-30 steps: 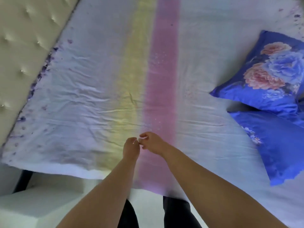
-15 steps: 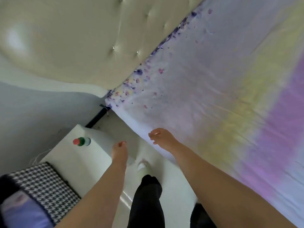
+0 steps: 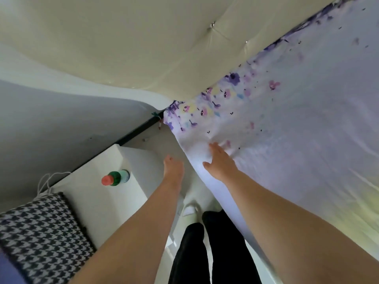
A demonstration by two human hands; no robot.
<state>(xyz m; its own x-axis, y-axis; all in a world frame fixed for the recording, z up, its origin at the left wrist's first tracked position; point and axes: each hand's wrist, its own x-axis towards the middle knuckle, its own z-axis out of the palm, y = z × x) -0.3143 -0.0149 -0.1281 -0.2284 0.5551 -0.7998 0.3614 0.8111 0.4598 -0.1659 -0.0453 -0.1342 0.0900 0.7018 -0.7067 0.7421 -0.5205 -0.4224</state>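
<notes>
1. Right hand [image 3: 221, 163] lies flat on the flowered sheet [image 3: 287, 130], fingers straight and spread, pressing the cloth at the bed's left edge, near the corner by the cream headboard [image 3: 143, 48].
2. Left hand [image 3: 173, 171] hangs over the gap beside the bed, fingers loosely straight, holding nothing.
3. Further left, a red-capped green bottle [image 3: 114, 178] stands on the white bench [image 3: 98, 201].

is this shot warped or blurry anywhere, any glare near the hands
Head view: wide-angle bend curves the headboard edge and the wall; the sheet washes out to near white beside the right hand pressing it; the left hand looks slightly soft, the bottle crisper; small glints on the headboard studs.
</notes>
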